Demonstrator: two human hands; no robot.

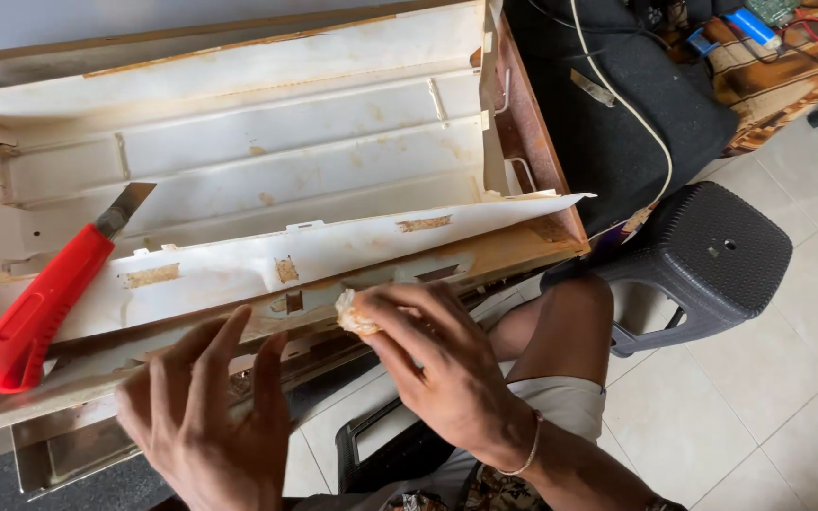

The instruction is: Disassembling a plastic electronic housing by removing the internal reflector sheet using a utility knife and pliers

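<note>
Left hand (203, 407) lies flat, fingers spread; right hand (428, 364) has its grip pinched closed, wrist bent.

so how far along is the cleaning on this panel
Done so far: hard to say. The upper white panel looks mostly bare but stained. In hand: the right hand presses a crumpled wad against the front edge, while the left hand lies flat on the rusty frame. Left: brown glue patches remain on the front strip, and the red knife lies unused.
</note>
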